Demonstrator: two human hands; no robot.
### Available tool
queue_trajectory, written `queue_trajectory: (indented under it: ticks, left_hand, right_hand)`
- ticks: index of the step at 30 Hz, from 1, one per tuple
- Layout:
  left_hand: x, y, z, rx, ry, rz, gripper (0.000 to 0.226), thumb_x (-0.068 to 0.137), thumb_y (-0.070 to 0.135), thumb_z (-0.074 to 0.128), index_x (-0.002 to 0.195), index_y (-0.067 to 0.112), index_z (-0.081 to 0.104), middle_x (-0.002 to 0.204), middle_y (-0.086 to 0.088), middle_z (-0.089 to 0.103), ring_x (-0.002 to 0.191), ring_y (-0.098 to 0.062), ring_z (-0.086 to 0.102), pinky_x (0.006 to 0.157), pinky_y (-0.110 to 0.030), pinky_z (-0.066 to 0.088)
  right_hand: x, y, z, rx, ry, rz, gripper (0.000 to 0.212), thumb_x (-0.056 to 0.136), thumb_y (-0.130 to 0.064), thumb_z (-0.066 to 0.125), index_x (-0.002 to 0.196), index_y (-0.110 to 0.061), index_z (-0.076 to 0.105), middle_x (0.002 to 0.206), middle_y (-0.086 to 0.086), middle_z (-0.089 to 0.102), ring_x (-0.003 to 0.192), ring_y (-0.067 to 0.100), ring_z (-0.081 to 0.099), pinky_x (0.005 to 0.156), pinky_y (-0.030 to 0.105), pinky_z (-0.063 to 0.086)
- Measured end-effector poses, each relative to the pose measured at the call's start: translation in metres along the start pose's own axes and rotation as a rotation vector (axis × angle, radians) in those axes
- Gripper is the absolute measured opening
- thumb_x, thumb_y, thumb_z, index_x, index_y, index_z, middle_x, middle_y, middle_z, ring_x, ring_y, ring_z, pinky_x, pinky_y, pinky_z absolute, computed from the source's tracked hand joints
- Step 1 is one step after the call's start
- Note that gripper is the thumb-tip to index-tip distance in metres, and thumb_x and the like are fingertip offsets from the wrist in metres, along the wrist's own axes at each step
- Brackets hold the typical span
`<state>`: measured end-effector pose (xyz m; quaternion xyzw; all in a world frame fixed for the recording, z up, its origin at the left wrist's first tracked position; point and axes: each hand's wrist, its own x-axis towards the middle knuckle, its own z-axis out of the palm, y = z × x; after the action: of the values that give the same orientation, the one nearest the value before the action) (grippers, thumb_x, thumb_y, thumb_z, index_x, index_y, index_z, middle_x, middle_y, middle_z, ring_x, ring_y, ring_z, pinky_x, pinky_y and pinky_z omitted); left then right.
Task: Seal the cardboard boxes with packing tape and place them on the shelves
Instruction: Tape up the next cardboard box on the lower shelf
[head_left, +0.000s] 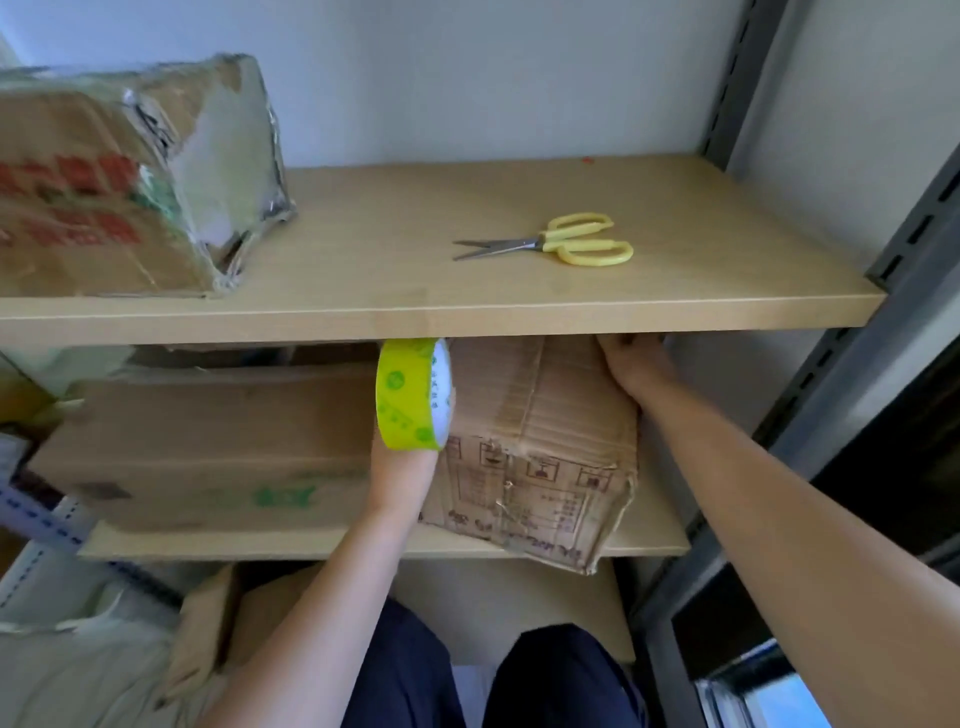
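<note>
Head view: your left hand grips the tape roll; your right hand lies flat against the box. Its cardboard looks soft and crumpled, so push low, beside that roll.

This looks like a storeroom or stockroom. Metal shelving stands against a plain pale wall: grey slotted uprights carry light wooden shelf boards, one above another. Worn cardboard boxes fill the shelves; one wrapped in clear tape sits on the upper board, well left of the fingers, and a long box lies on the board below, just left of the fingers holding a roll of tape. Another creased box rests between the two hands. Yellow-handled scissors lie on the upper board, above the fingers. More cardboard shows lower down.
</note>
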<state>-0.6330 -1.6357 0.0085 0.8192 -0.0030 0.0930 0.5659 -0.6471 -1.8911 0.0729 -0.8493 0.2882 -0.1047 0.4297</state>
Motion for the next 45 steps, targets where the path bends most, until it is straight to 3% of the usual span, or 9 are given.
queue_trajectory:
  ticks: [6, 14, 18, 22, 25, 31, 36, 42, 45]
  left_hand:
    - [-0.018, 0.008, -0.003, -0.13, -0.049, -0.162, 0.026, 0.097, 0.035, 0.059, 0.114, 0.015, 0.06, 0.093, -0.016, 0.061, 0.096, -0.025, 0.06, 0.067, -0.031, 0.041]
    - [-0.027, 0.03, -0.023, -0.114, -0.208, -0.04, 0.01, 0.097, 0.019, 0.055, 0.103, 0.021, 0.063, 0.092, 0.002, 0.062, 0.092, -0.028, 0.058, 0.077, -0.029, 0.039]
    - [-0.015, 0.028, -0.055, -0.063, -0.507, -0.173, 0.068, 0.088, 0.056, 0.061, 0.147, 0.029, 0.039, 0.141, 0.006, 0.052, 0.124, -0.018, 0.05, 0.105, -0.038, 0.04]
    - [-0.014, 0.031, -0.085, -0.171, -0.22, -0.062, 0.058, 0.093, -0.003, 0.047, 0.147, 0.018, 0.041, 0.144, 0.001, 0.048, 0.133, -0.016, 0.044, 0.112, -0.033, 0.034]
    - [-0.015, 0.043, -0.094, -0.298, -0.046, -0.046, 0.052, 0.087, -0.014, 0.033, 0.111, 0.021, 0.062, 0.116, -0.006, 0.063, 0.113, -0.024, 0.059, 0.101, -0.038, 0.047]
    - [-0.012, 0.034, -0.071, -0.343, -0.367, -0.373, 0.042, 0.104, 0.041, 0.041, 0.141, 0.022, 0.049, 0.143, -0.003, 0.053, 0.131, -0.025, 0.051, 0.109, -0.036, 0.039]
    - [-0.026, 0.006, -0.049, -0.192, -0.482, -0.439, 0.077, 0.084, 0.082, 0.032, 0.138, 0.032, 0.055, 0.143, 0.001, 0.055, 0.132, -0.026, 0.048, 0.111, -0.044, 0.035]
    - [-0.088, -0.008, -0.077, -0.326, -0.45, -0.532, 0.055, 0.089, 0.064, 0.047, 0.126, 0.026, 0.06, 0.122, -0.005, 0.064, 0.111, -0.022, 0.059, 0.095, -0.037, 0.047]
    - [-0.109, -0.034, -0.072, -0.385, -0.438, -0.584, 0.106, 0.05, 0.095, 0.059, 0.131, 0.028, 0.058, 0.134, -0.003, 0.06, 0.122, -0.022, 0.055, 0.109, -0.044, 0.041]
  right_hand:
    - [-0.097, 0.017, 0.003, -0.167, -0.276, -0.186, 0.095, 0.081, -0.081, 0.044, 0.155, -0.045, -0.003, 0.164, -0.001, -0.02, 0.15, 0.035, 0.014, 0.119, 0.044, 0.023]
    - [-0.112, 0.031, 0.003, -0.481, -0.277, -0.273, 0.09, 0.073, -0.083, 0.028, 0.153, -0.049, 0.006, 0.164, -0.009, -0.014, 0.151, 0.036, -0.007, 0.122, 0.054, 0.009]
    - [-0.13, 0.013, -0.003, -0.571, -0.132, -0.354, 0.085, 0.083, -0.08, 0.025, 0.156, -0.037, 0.016, 0.165, -0.004, -0.001, 0.152, 0.024, -0.007, 0.122, 0.05, 0.003]
    - [-0.157, -0.039, -0.004, -0.126, -0.085, -0.424, 0.08, 0.084, -0.073, 0.036, 0.151, -0.03, 0.035, 0.16, -0.003, 0.029, 0.149, 0.015, 0.023, 0.121, 0.044, 0.024]
    - [-0.152, -0.052, 0.009, -0.455, -0.105, -0.504, 0.083, 0.085, -0.077, 0.032, 0.155, -0.032, 0.024, 0.164, -0.005, 0.016, 0.152, 0.019, 0.005, 0.123, 0.049, 0.005]
    - [-0.13, 0.002, 0.012, -0.187, 0.033, 0.125, 0.088, 0.09, -0.071, 0.04, 0.158, -0.025, 0.009, 0.155, 0.018, 0.036, 0.116, 0.035, 0.057, 0.1, 0.044, 0.049]
    - [-0.145, 0.01, 0.002, 0.078, -0.006, 0.161, 0.079, 0.091, -0.056, 0.058, 0.153, -0.014, 0.031, 0.133, 0.012, 0.059, 0.087, 0.021, 0.065, 0.068, 0.029, 0.053]
    - [-0.185, 0.037, -0.028, 0.051, -0.154, 0.242, 0.081, 0.085, -0.061, 0.063, 0.149, -0.018, 0.038, 0.142, 0.01, 0.052, 0.118, 0.027, 0.055, 0.098, 0.031, 0.044]
    - [-0.209, 0.057, -0.024, 0.212, -0.251, 0.316, 0.104, 0.061, -0.081, 0.069, 0.146, -0.028, 0.041, 0.134, 0.004, 0.059, 0.111, 0.023, 0.061, 0.099, 0.034, 0.048]
